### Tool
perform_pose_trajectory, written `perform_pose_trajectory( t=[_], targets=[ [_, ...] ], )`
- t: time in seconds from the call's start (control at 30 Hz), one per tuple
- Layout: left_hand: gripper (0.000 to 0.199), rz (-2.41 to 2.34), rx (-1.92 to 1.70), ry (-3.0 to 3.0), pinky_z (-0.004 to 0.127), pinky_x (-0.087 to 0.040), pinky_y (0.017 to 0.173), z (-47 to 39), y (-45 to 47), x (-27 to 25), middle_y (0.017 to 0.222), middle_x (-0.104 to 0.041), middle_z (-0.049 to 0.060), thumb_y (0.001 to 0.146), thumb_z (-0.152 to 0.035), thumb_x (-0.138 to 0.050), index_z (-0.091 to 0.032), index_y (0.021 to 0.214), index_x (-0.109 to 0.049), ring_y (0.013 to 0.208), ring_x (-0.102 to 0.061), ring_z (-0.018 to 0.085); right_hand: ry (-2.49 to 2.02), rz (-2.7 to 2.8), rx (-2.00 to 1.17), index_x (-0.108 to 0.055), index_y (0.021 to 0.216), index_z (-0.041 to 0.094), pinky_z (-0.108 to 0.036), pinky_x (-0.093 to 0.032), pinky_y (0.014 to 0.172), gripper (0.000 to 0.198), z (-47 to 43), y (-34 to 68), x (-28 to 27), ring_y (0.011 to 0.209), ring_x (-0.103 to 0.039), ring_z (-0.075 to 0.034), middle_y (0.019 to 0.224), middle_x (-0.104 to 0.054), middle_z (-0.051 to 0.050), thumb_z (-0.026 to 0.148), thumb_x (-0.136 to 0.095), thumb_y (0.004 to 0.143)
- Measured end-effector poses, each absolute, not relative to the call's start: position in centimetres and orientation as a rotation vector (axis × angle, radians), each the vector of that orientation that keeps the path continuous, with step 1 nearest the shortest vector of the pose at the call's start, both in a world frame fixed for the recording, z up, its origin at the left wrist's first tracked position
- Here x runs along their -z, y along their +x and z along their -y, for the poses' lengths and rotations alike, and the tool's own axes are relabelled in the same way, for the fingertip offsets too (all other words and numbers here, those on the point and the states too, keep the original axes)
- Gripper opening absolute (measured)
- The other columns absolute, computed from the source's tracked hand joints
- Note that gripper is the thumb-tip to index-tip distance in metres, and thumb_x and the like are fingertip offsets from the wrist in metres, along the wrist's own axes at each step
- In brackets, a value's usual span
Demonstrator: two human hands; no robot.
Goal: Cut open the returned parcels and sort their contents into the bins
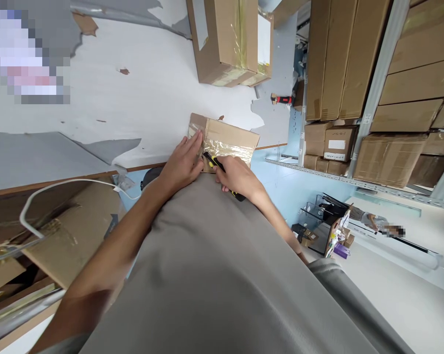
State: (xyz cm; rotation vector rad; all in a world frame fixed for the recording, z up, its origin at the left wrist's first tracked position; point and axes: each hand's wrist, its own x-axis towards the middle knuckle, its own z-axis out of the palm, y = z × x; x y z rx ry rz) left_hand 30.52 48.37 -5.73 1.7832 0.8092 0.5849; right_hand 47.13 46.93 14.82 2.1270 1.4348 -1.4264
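Observation:
A small cardboard box point(231, 133) with clear tape across it lies at the table's near edge, close against my body. My left hand point(183, 160) is on the box's left end, its fingers stretched out flat and its thumb lower down. My right hand point(236, 177) is wrapped round a black and yellow utility knife point(211, 161). The knife's tip points at the taped side of the box, beside my left thumb. Whether the blade is in the tape I cannot tell.
A larger taped carton point(233, 44) stands farther back on the worn white table point(152, 88). A red and black tool point(282, 99) lies to its right. Shelves of cartons point(389, 157) rise at the right. A white cable point(60, 186) loops at lower left. Another person point(367, 219) is far off.

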Motion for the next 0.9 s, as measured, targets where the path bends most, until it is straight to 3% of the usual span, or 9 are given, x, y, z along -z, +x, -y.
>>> perform_pose_trajectory(
  t=[0.13,0.27,0.4,0.53,0.67,0.77,0.9],
  targets=[
    [0.088,-0.832,-0.586,1.781,0.071,-0.023,0.15,-48.4,30.2,5.5,0.193,-0.038,0.019,0.111,-0.045,-0.05,-0.018,0.192,-0.026,0.18,-0.039,0.04,2.038,-1.579,1.257,-0.078,0.106,0.02,-0.038,-0.06,0.09,0.025,-47.4,46.4,-13.6,0.083,-0.08,-0.025,0.084,-0.08,-0.005,0.016,-0.057,0.118],
    [0.087,-0.869,-0.602,1.748,0.071,-0.023,0.15,-48.4,30.2,5.3,0.193,-0.041,0.017,0.112,-0.047,-0.05,-0.021,0.192,-0.028,0.179,-0.04,0.04,1.99,-1.67,1.117,-0.08,0.11,0.02,-0.039,-0.056,0.094,0.023,-47.2,46.3,-14.2,0.098,-0.08,-0.028,0.097,-0.085,-0.01,0.013,-0.059,0.114],
    [0.084,-0.942,-0.656,1.687,0.062,-0.031,0.15,-48.0,29.9,5.0,0.192,-0.043,0.015,0.113,-0.046,-0.054,-0.023,0.191,-0.033,0.178,-0.043,0.038,2.225,-1.681,1.085,-0.079,0.132,0.024,-0.036,-0.06,0.094,0.029,-45.1,50.1,-15.0,0.099,-0.083,-0.027,0.107,-0.088,-0.007,0.031,-0.053,0.12],
    [0.078,-1.063,-0.686,1.661,0.058,-0.037,0.148,-47.6,29.8,4.6,0.187,-0.051,0.013,0.112,-0.041,-0.055,-0.026,0.187,-0.041,0.175,-0.049,0.035,2.821,-1.396,0.687,-0.067,0.154,0.02,-0.039,-0.065,0.092,0.05,-41.9,55.8,-11.6,0.092,-0.084,-0.027,0.117,-0.088,-0.013,0.048,-0.038,0.125],
    [0.081,-1.146,-0.684,1.634,0.056,-0.048,0.142,-47.7,29.6,4.5,0.185,-0.054,0.014,0.107,-0.037,-0.058,-0.025,0.186,-0.044,0.172,-0.053,0.035,2.948,-1.376,0.926,-0.059,0.16,0.019,-0.036,-0.068,0.084,0.057,-40.8,56.9,-7.0,0.089,-0.083,-0.025,0.12,-0.087,-0.013,0.058,-0.036,0.125],
    [0.083,-1.259,-0.685,1.569,0.052,-0.061,0.132,-48.3,28.6,4.1,0.182,-0.058,0.011,0.107,-0.039,-0.059,-0.026,0.187,-0.044,0.165,-0.061,0.035,2.995,-1.455,0.943,-0.054,0.164,0.021,-0.04,-0.068,0.093,0.054,-42.6,55.2,-5.4,0.098,-0.084,-0.027,0.128,-0.086,-0.014,0.053,-0.034,0.126],
    [0.077,-1.396,-0.681,1.465,0.061,-0.064,0.128,-49.8,26.1,2.7,0.182,-0.06,0.005,0.109,-0.042,-0.058,-0.028,0.185,-0.048,0.162,-0.063,0.04,2.851,-1.598,1.103,-0.051,0.167,0.024,-0.042,-0.066,0.102,0.049,-46.3,54.0,-4.7,0.104,-0.086,-0.028,0.127,-0.086,-0.011,0.046,-0.035,0.127]
  ],
)
